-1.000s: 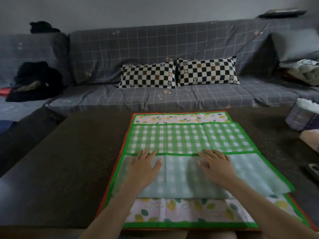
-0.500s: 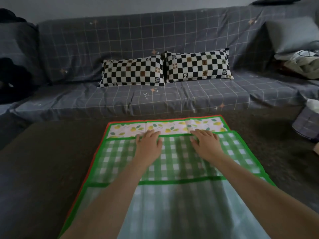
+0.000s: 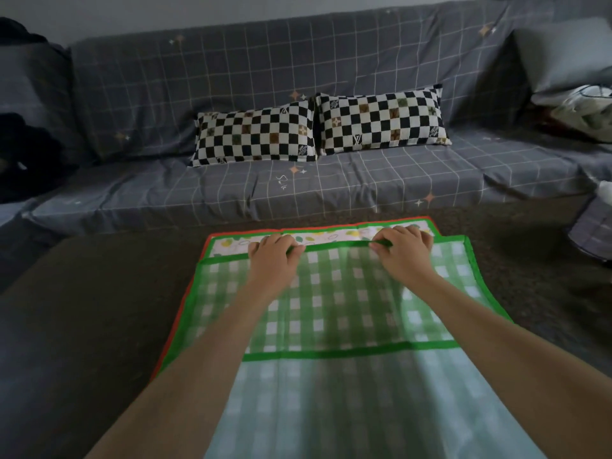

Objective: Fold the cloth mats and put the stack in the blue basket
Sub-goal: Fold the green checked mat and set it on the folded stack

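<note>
A green checked cloth mat (image 3: 331, 303) lies on the dark table, its near part folded over so the pale underside faces up. Under it lies a leaf-patterned mat (image 3: 351, 234) with an orange-red border; only its far strip and left edge show. My left hand (image 3: 275, 256) and my right hand (image 3: 402, 250) both reach to the checked mat's far green edge, fingers curled over it and thumbs beneath, pinching the hem. No blue basket is in view.
The dark table (image 3: 99, 309) runs left and right of the mats. Behind it stands a grey checked sofa (image 3: 265, 94) with two black-and-white chequered pillows (image 3: 255, 137). A grey container (image 3: 592, 230) sits at the right edge, dark clothes (image 3: 26, 154) at the left.
Both hands slid from the fold line near me up to the far edge of the checked mat, and their flat fingers have now curled to pinch that hem. The view tilted forward.
</note>
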The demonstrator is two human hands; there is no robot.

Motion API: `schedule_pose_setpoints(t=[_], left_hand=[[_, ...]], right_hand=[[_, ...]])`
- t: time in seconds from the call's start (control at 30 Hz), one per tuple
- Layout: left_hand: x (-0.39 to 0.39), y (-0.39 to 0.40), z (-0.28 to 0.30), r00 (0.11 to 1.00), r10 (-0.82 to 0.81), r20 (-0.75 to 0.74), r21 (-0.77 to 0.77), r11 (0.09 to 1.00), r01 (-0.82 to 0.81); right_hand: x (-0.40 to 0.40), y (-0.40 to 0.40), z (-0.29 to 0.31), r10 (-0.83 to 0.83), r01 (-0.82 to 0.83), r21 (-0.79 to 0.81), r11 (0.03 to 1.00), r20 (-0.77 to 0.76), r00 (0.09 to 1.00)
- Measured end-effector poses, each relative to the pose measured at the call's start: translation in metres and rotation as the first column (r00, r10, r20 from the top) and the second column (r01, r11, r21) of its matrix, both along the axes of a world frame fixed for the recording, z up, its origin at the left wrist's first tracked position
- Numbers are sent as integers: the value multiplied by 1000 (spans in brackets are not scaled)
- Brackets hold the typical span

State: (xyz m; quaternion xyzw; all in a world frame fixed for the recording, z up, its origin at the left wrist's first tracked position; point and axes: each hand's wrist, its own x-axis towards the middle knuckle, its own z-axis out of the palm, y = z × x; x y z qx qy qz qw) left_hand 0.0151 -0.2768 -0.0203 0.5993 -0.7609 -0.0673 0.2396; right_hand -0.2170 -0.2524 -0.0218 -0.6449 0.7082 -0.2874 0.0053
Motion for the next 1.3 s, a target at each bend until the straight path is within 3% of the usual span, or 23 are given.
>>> schedule_pose_setpoints(t=[0.2, 0.5, 0.63, 0.83, 1.07, 1.3], left_hand=[[14, 43, 53, 998, -33, -48, -125, 992, 26], [35, 160, 99, 994, -103, 43, -165, 980, 109], [42, 206, 90, 992, -98, 76, -110, 988, 105], [51, 252, 54, 986, -148, 70, -17, 989, 150], [50, 279, 6, 991, -136, 9, 130, 982, 134], [48, 285, -20, 992, -126, -13, 147, 981, 126]], right_hand=[[3, 50, 59, 70, -76, -118, 990, -54, 996], [2, 169, 97, 154, -182, -134, 974, -193, 969], [5, 215, 83, 149, -192, -174, 966, -233, 961], [7, 261, 49, 153, -167, -54, 984, -202, 967], [6, 281, 3, 162, -148, 138, 979, -91, 983], [6, 291, -22, 154, -158, 218, 963, 38, 987]])
